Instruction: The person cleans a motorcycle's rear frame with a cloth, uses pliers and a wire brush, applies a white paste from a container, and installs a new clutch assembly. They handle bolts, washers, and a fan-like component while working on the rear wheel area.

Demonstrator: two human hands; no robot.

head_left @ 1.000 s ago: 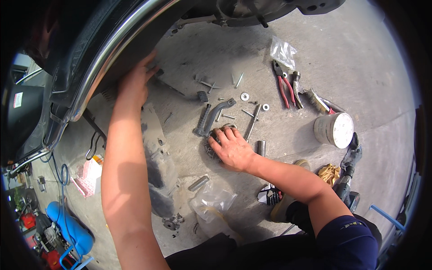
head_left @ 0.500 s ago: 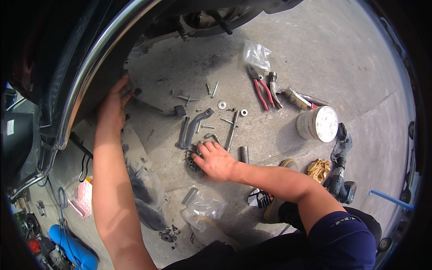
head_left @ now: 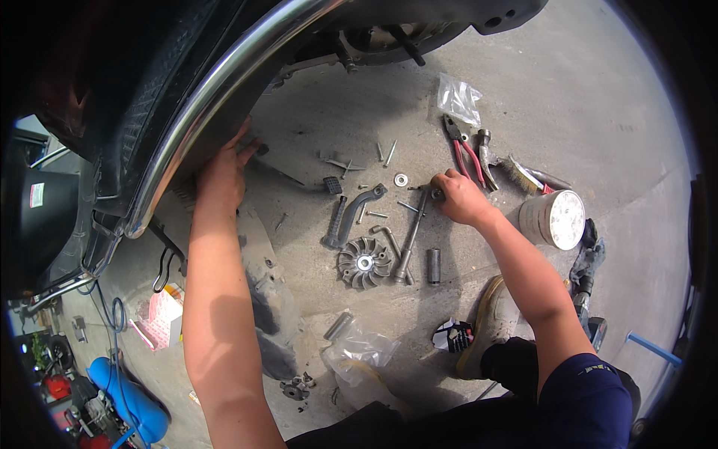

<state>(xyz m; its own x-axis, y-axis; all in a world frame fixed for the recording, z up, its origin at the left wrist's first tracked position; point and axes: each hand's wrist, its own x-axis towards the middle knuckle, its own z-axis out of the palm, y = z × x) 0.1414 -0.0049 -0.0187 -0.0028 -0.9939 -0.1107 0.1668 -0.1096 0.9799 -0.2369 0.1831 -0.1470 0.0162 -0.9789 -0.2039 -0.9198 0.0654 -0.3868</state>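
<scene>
My right hand is down on the concrete with its fingers bent together at a small metal nut, partly hidden by the fingertips. Beside it lie a long-handled socket wrench and a flat washer. My left hand reaches under the chrome bar of a dark scooter or motorcycle, its visible fingers stretched out and apart; part of the hand is hidden by the bodywork. A finned fan wheel rests flat on the floor, near a curved metal lever and several bolts.
Red-handled pliers, a hammer and a wire brush lie far right, near a white tub. A deep socket stands nearer. Clear plastic bags lie around. A blue tank sits at lower left.
My right hand has left the fan wheel and moved right and away to the small nut, uncovering the wheel. My left hand stays under the vehicle. The whole view has shifted somewhat.
</scene>
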